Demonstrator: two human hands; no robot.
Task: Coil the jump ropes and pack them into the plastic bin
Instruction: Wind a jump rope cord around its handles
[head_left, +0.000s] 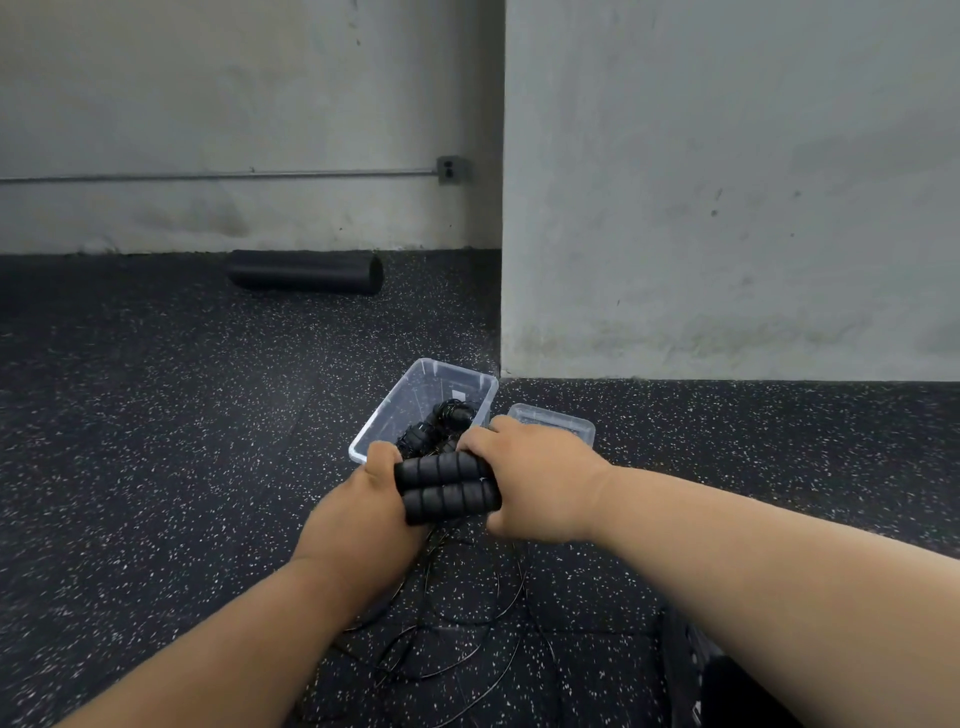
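Head: both hands (363, 512) grip handles (448, 487), seemingly.

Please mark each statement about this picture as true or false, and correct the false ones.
1. Both hands, left hand and right hand, hold the two black foam handles. True.
2. The plastic bin is empty. False: black rope handles already lie inside it.
3. The lid is on the bin. False: it lies on the floor, right of the bin.
4. Loose rope cord lies on the floor below the hands. True.
5. A black foam roller lies by the wall. True.
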